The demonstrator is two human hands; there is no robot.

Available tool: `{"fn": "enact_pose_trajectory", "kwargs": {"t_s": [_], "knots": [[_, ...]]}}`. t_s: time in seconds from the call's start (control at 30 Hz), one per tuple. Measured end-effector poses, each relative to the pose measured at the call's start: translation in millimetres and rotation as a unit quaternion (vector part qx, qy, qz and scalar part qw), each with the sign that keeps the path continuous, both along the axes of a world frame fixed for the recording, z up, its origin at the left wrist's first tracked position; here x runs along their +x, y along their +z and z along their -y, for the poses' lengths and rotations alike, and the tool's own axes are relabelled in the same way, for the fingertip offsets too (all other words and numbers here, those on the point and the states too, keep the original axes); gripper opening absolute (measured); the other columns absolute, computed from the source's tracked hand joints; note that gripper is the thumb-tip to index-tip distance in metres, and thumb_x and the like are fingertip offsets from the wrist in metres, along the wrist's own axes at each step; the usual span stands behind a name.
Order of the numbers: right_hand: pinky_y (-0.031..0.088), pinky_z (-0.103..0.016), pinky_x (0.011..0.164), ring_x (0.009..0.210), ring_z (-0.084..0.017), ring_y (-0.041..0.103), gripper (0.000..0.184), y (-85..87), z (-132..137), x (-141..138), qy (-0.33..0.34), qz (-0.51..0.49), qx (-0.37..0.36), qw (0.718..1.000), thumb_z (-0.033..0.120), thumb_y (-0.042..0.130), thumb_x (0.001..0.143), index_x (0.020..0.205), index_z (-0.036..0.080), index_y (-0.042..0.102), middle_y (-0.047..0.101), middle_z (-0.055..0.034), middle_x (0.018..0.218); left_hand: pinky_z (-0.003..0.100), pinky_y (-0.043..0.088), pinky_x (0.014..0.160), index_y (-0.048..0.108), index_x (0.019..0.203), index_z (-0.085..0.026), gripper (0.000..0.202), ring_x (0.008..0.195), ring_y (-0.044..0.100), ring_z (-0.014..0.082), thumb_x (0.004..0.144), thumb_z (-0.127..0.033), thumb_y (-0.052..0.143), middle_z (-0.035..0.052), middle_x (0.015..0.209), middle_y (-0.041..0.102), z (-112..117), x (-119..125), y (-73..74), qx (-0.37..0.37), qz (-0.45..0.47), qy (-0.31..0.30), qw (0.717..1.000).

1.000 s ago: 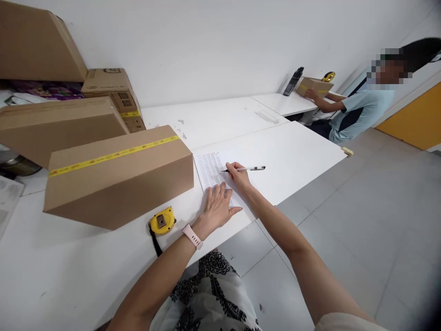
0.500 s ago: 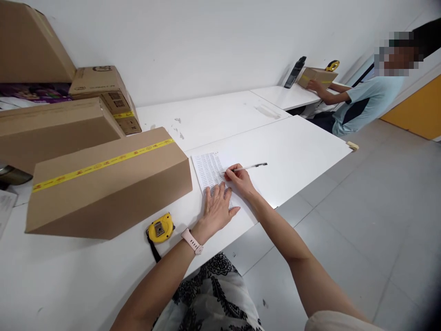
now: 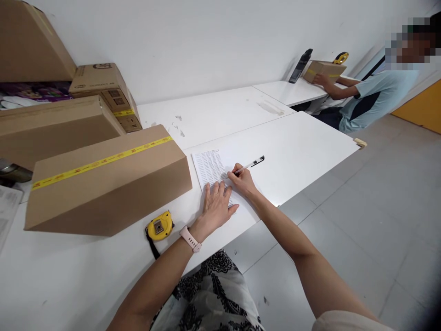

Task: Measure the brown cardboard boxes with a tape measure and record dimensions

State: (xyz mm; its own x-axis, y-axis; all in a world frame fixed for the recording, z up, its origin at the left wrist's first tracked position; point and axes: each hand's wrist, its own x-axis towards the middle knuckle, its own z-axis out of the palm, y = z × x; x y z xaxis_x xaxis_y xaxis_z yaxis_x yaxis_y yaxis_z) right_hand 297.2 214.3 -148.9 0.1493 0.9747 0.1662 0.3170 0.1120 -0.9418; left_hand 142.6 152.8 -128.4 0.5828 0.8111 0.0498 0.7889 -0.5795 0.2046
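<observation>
A printed sheet of paper (image 3: 208,166) with columns of small text lies on the white table (image 3: 275,138). Flat on its lower part rests my left hand (image 3: 217,204), fingers spread, a pale pink band on the wrist. My right hand (image 3: 243,180) pinches a pen (image 3: 255,162) with a clear barrel and black end, its tip close to the sheet's right side. Whether the tip touches is hidden by the fingers. Left of the paper stands a taped cardboard box (image 3: 110,179). A yellow tape measure (image 3: 160,225) with a black strap lies between that box and my left wrist.
More cardboard boxes (image 3: 51,124) are stacked at the left against the wall. At the far right, a co-worker (image 3: 372,99) has both hands at a small box (image 3: 324,71). A dark bottle (image 3: 301,65) stands beside it. The table's front edge runs just below my hands.
The pen has tilted a little and my right hand has shifted slightly right over the sheet. My left hand stays flat on the paper. The view has turned slightly.
</observation>
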Motion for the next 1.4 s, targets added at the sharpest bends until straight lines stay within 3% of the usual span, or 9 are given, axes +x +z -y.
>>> {"fn": "enact_pose_trajectory", "kwargs": {"t_s": [0.57,0.83,1.23,1.4], "knots": [[0.027,-0.028,0.054,0.057,-0.011,0.034,0.022,0.2,-0.8,-1.5,0.011,0.029,0.000,1.000,0.027,0.057,0.076,0.063,0.023,0.040,0.036,0.0057,0.058,0.062,0.023,0.118,0.049,0.142,-0.012,0.057,0.144,0.034,0.0393,0.098,-0.049,0.049,0.0218,0.154,0.044,0.3,1.3,0.1,-0.001,-0.014,0.005,1.000],[0.026,-0.028,0.054,0.055,-0.011,0.033,0.020,-0.9,-1.5,-0.5,0.010,0.014,-0.002,1.000,0.023,0.057,0.075,0.064,0.023,0.040,0.035,0.0068,0.057,0.063,0.022,0.118,0.048,0.143,-0.009,0.059,0.144,0.033,0.0411,0.099,-0.048,0.048,0.0248,0.154,0.042,-0.4,0.5,-0.2,-0.011,-0.001,0.000,1.000],[0.026,-0.028,0.054,0.054,-0.011,0.033,0.020,-3.0,-3.5,-0.2,0.008,0.011,-0.004,1.000,0.022,0.057,0.074,0.063,0.023,0.040,0.036,0.0071,0.055,0.060,0.026,0.117,0.050,0.143,-0.016,0.057,0.143,0.037,0.0368,0.099,-0.052,0.046,0.0183,0.153,0.047,0.3,0.3,-2.3,0.025,-0.027,0.009,0.999],[0.025,-0.029,0.054,0.054,-0.011,0.032,0.021,-3.3,-3.9,0.1,0.002,0.005,-0.005,1.000,0.022,0.058,0.073,0.063,0.023,0.039,0.035,0.0072,0.055,0.061,0.026,0.118,0.049,0.144,-0.013,0.059,0.144,0.036,0.0376,0.099,-0.051,0.046,0.0206,0.154,0.045,0.3,0.4,-1.2,0.014,-0.026,0.005,1.000]]}}
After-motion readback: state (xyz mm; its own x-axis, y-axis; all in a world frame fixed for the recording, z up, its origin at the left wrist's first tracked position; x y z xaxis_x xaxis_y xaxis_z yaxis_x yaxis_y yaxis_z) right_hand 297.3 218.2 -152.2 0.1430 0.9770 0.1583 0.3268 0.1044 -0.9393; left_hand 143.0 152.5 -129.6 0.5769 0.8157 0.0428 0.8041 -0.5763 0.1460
